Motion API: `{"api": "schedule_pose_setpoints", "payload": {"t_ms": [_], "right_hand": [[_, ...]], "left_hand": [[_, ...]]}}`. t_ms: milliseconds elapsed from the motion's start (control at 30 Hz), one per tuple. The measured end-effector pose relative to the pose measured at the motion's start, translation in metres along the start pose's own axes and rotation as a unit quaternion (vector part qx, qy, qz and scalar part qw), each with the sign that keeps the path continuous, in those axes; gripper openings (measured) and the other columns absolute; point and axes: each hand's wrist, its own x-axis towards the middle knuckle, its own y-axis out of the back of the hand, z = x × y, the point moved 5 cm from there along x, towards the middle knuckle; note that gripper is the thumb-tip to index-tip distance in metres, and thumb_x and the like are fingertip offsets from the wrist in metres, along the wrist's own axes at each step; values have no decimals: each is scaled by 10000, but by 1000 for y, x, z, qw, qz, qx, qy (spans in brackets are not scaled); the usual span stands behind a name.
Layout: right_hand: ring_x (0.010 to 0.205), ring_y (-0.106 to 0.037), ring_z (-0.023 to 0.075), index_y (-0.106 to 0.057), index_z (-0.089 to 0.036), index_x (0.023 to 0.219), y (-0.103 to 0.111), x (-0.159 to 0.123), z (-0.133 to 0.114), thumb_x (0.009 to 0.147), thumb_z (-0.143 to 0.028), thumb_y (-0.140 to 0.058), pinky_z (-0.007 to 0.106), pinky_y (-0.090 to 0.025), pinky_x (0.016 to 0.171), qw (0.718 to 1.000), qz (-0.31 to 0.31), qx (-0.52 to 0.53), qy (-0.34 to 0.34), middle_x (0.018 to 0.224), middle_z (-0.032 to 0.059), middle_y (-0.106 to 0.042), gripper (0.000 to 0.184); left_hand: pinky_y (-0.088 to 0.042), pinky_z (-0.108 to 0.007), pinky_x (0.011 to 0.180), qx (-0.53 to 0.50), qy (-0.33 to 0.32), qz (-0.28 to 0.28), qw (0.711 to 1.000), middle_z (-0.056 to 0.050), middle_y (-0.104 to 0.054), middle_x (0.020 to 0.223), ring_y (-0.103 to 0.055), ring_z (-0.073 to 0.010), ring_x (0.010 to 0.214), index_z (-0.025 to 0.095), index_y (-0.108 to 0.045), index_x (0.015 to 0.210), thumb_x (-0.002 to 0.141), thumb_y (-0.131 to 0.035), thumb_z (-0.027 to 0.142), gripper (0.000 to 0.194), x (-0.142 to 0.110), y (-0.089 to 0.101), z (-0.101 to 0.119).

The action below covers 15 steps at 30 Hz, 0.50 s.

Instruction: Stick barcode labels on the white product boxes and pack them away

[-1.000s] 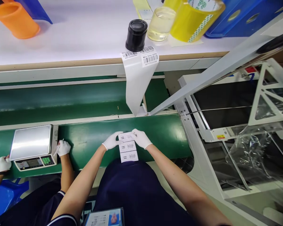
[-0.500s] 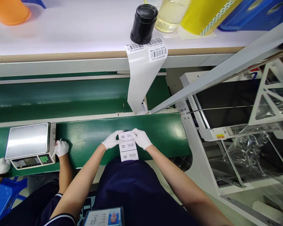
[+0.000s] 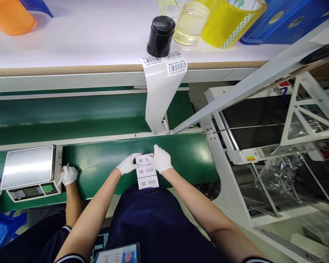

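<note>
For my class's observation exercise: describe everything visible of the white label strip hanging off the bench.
The white paper-like label strip drapes over the edge of the white bench. Three black-printed barcode labels show at its upper end; the nearest reads "Mini Slim 2000". A black cylinder stands there, partly covering the other two. Below, the strip hangs blank, glossy, narrowing to a tip; whether that touches anything is unclear.

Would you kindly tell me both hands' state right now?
Left hand: touching the farthest white box; grip cannot be told.
Right hand: at its right end; grip cannot be told.
</note>
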Motion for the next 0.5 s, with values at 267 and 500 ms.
{"api": "schedule_pose_setpoints", "payload": {"t_ms": [267,500], "right_hand": [[1076,-578,319,-625,-102,1274,-19,38,-40,1103,-512,-285,502,-347,1040,991,49,22,124,1078,182,-693,559],[1174,-607,289,-631,-160,1255,-67,-25,78,1052,-453,-469,450,-435,1079,916,-65,377,-121,1243,184,-669,391]], "left_hand": [[-398,-489,1238,59,10,-21,998,-166,-568,1534,-543,-350,1403,128,-553,1478,791,-751,272,729,3,4,10],[-381,-428,1254,106,23,-41,993,-168,-528,1575,-524,-322,1433,111,-509,1529,806,-739,270,775,1,8,21]]}}
